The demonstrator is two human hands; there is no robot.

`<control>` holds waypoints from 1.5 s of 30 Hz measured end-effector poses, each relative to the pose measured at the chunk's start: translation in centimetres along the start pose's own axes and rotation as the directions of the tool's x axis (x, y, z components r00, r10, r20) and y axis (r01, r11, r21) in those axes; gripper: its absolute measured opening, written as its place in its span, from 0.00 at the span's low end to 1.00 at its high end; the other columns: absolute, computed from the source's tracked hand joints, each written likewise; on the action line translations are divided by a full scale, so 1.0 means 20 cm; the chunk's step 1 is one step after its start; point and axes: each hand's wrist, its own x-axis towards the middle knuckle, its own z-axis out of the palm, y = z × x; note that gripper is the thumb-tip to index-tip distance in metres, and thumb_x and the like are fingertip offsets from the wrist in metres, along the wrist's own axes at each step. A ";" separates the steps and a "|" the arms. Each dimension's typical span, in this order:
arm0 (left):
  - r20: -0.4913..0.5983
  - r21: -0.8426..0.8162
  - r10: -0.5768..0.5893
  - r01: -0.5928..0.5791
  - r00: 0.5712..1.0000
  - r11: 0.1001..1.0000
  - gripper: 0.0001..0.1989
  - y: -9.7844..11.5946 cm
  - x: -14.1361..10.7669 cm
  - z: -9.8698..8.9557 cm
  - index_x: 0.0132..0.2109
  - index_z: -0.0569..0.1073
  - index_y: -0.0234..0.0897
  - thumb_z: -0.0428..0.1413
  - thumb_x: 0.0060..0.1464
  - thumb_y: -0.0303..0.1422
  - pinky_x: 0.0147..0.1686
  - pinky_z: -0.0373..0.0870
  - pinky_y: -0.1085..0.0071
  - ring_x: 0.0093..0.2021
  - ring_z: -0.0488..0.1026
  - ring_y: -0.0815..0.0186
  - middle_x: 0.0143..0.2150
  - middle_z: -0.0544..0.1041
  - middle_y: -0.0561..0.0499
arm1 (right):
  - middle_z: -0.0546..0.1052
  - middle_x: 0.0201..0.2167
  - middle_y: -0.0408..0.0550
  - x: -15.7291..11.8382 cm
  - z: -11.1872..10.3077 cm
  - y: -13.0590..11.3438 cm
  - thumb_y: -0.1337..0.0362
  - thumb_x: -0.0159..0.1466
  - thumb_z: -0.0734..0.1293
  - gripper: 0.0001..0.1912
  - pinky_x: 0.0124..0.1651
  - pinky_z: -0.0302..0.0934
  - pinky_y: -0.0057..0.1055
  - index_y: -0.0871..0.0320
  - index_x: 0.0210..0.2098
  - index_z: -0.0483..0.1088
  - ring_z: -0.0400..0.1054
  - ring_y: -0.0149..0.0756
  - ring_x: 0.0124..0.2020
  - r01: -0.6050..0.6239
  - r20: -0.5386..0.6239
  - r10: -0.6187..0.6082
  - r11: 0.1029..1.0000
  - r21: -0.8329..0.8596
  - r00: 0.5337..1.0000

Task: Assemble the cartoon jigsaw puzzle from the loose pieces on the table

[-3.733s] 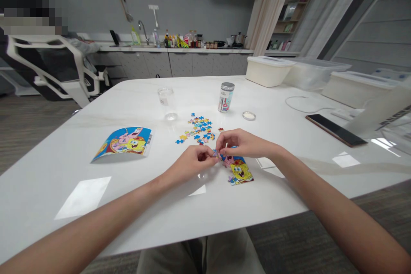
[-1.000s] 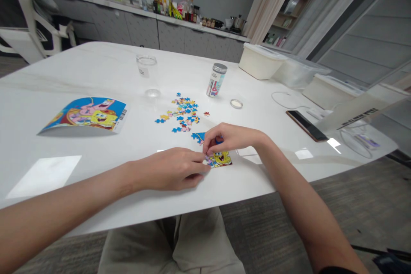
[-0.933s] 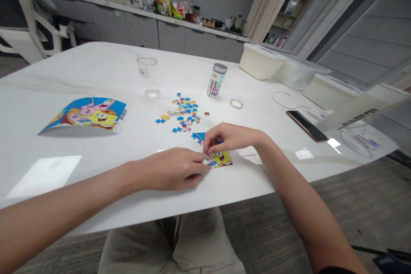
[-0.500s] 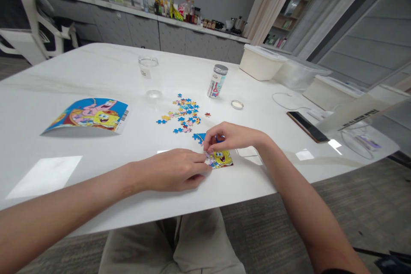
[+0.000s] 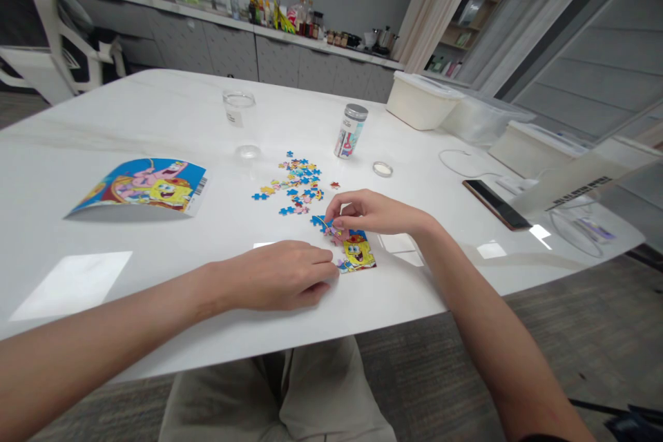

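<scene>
A partly joined jigsaw puzzle (image 5: 358, 252) with a yellow cartoon sponge and blue parts lies near the table's front edge. My left hand (image 5: 290, 275) rests on the table at its left side, fingers curled together, their tips by the puzzle's edge. Over the upper part of the puzzle is my right hand (image 5: 376, 212), thumb and forefinger brought together in a pinch. Whatever lies between the fingertips of either hand is hidden or too small to name. Loose puzzle pieces (image 5: 300, 179) are scattered just beyond, mostly blue and yellow.
A curled picture sheet (image 5: 150, 186) lies at left. Beyond the pieces stand a clear jar (image 5: 241, 117) and a printed canister (image 5: 351, 131), with a round lid (image 5: 382, 169) nearby. On the right are a phone (image 5: 496, 204), a cable and storage boxes (image 5: 422, 102).
My right hand has lifted slightly away from the puzzle's lower left part, uncovering more of it. My left hand has shifted slightly left, off the puzzle's edge.
</scene>
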 end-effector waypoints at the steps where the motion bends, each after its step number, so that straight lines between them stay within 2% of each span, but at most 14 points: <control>1: 0.002 -0.004 -0.003 0.003 1.000 1.000 0.07 0.00 0.00 0.00 0.38 0.70 0.36 0.48 0.59 0.25 0.32 0.62 0.71 0.30 0.67 0.66 0.30 0.70 0.51 | 0.77 0.34 0.45 0.00 0.00 0.00 0.66 0.64 0.64 0.07 0.32 0.64 0.25 0.59 0.42 0.70 0.70 0.28 0.29 -0.008 0.000 0.008 1.000 0.013 1.000; 5: 0.002 -0.008 -0.010 0.010 1.000 1.000 0.07 0.00 0.00 0.00 0.38 0.70 0.36 0.48 0.59 0.25 0.32 0.62 0.71 0.31 0.67 0.66 0.30 0.72 0.51 | 0.77 0.34 0.44 0.00 0.00 0.00 0.65 0.64 0.65 0.07 0.32 0.65 0.25 0.59 0.42 0.70 0.71 0.27 0.29 -0.019 -0.004 0.019 0.999 0.026 1.000; 10: 0.000 0.006 -0.014 0.014 1.000 1.000 0.07 0.01 0.00 0.00 0.38 0.69 0.36 0.47 0.59 0.25 0.33 0.64 0.71 0.31 0.67 0.66 0.31 0.71 0.51 | 0.76 0.34 0.45 0.00 0.00 0.02 0.68 0.63 0.65 0.07 0.37 0.68 0.28 0.59 0.41 0.69 0.72 0.29 0.32 0.030 0.005 -0.030 0.998 0.048 1.000; 19: 0.011 0.022 -0.002 0.001 1.000 1.000 0.07 0.00 0.00 0.00 0.37 0.69 0.37 0.47 0.59 0.25 0.32 0.63 0.71 0.30 0.66 0.66 0.30 0.70 0.51 | 0.78 0.34 0.46 -0.01 0.00 0.01 0.69 0.62 0.65 0.11 0.39 0.69 0.31 0.59 0.44 0.69 0.73 0.31 0.34 -0.009 0.042 0.007 0.998 0.057 0.999; 27: -0.030 -0.003 0.007 -0.007 1.000 1.000 0.07 0.00 0.00 0.00 0.36 0.68 0.37 0.47 0.60 0.25 0.30 0.62 0.71 0.29 0.65 0.66 0.29 0.70 0.52 | 0.76 0.38 0.48 0.00 -0.01 0.00 0.69 0.61 0.65 0.07 0.39 0.65 0.29 0.59 0.39 0.70 0.69 0.31 0.36 0.066 -0.033 -0.071 0.987 -0.150 0.997; 34: -0.046 0.013 0.022 -0.022 0.999 1.000 0.06 0.01 0.00 0.00 0.36 0.68 0.37 0.48 0.59 0.24 0.29 0.61 0.70 0.28 0.65 0.66 0.28 0.69 0.53 | 0.75 0.38 0.49 0.01 -0.02 0.00 0.70 0.60 0.63 0.07 0.40 0.63 0.31 0.59 0.38 0.70 0.67 0.32 0.36 0.025 -0.164 -0.048 0.989 -0.144 0.985; 39: -0.018 0.033 0.016 -0.015 1.000 0.999 0.06 0.00 0.00 0.00 0.37 0.69 0.37 0.49 0.58 0.24 0.29 0.60 0.70 0.28 0.65 0.66 0.28 0.69 0.53 | 0.74 0.35 0.48 0.02 -0.03 0.02 0.70 0.58 0.61 0.11 0.39 0.61 0.31 0.60 0.37 0.73 0.65 0.33 0.34 -0.030 -0.306 -0.023 0.985 -0.169 0.952; 42: 0.004 0.039 0.005 -0.005 1.000 0.999 0.06 0.00 0.00 -0.01 0.37 0.69 0.36 0.48 0.59 0.24 0.30 0.61 0.71 0.29 0.66 0.66 0.29 0.70 0.52 | 0.74 0.31 0.47 0.04 -0.04 0.05 0.69 0.56 0.61 0.11 0.34 0.59 0.30 0.60 0.35 0.73 0.63 0.31 0.30 -0.085 -0.413 0.042 0.992 -0.088 0.910; 45: 0.013 0.035 0.002 -0.003 1.000 0.999 0.07 0.00 0.00 -0.01 0.37 0.69 0.37 0.48 0.59 0.25 0.30 0.61 0.71 0.29 0.66 0.66 0.29 0.70 0.52 | 0.71 0.26 0.44 0.06 -0.05 0.07 0.68 0.55 0.62 0.08 0.30 0.57 0.29 0.60 0.34 0.71 0.61 0.29 0.26 -0.102 -0.531 0.105 0.994 0.035 0.841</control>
